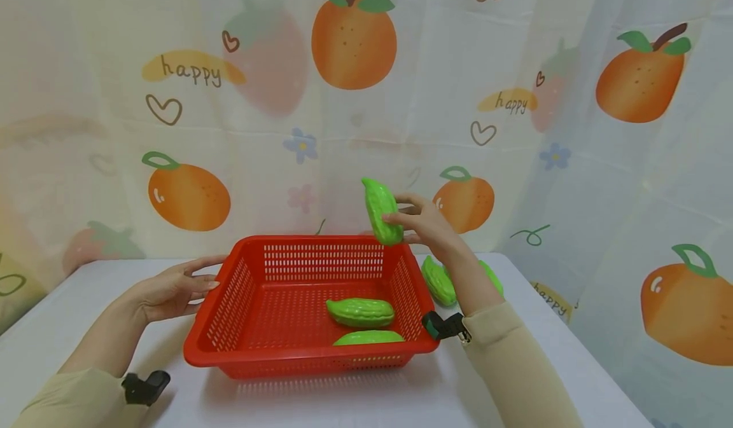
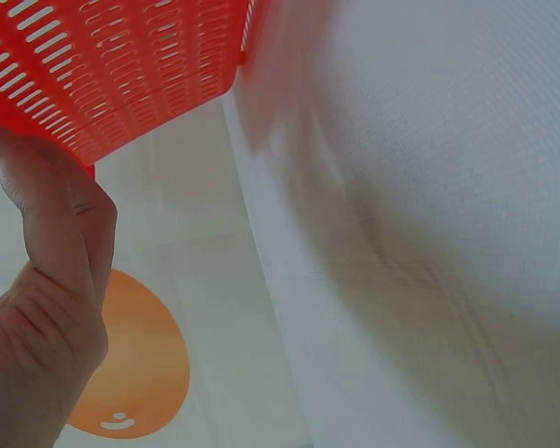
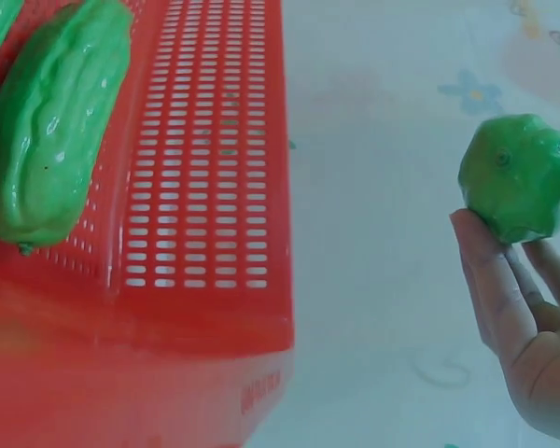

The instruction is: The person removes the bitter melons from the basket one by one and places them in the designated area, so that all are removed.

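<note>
My right hand (image 1: 426,224) pinches a bright green bitter melon (image 1: 382,212) between thumb and fingers. It is raised over the right back corner of a red plastic basket (image 1: 309,357), its pointed end up. In the right wrist view the blunt end of this bitter melon (image 3: 517,177) faces the camera. My left hand (image 1: 172,291) grips the basket's left side, the thumb at the rim; the left wrist view shows bent fingers (image 2: 61,215) against the slotted wall. Inside the basket, at its right, lie two more bitter melons, one (image 1: 361,312) behind the other (image 1: 369,337).
To the basket's right, more bitter melons (image 1: 438,282) lie on the white table (image 1: 321,406), partly hidden by my right forearm. A fruit-printed curtain (image 1: 412,129) hangs close behind the table's back edge.
</note>
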Available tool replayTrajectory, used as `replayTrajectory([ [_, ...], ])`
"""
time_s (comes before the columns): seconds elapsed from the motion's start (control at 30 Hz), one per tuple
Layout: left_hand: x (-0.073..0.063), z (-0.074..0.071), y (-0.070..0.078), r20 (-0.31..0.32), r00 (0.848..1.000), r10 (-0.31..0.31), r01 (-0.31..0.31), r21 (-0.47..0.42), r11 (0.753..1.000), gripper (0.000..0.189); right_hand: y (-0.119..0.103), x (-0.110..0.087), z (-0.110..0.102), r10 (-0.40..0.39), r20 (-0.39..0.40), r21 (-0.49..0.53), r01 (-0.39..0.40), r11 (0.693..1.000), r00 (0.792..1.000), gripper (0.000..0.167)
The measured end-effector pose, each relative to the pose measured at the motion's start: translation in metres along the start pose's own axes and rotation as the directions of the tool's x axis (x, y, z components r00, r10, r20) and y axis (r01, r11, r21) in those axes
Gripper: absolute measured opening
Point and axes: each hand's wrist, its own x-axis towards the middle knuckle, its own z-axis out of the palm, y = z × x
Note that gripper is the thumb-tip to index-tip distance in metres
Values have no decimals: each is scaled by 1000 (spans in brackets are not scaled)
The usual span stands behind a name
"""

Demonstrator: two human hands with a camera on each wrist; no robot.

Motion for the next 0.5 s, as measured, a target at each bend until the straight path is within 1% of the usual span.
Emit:
replayTrajectory([
  [0.2,-1,-1,-2,-3,1000,1,-1,-7,1000,39,-1,-10,-6,-15,-17,3,15,1000,1000,60],
  [0.5,-1,-2,-1,-4,1000,3,-3,-6,1000,39,0,-25,-14,-6,-33,-2,5,1000,999,59],
])
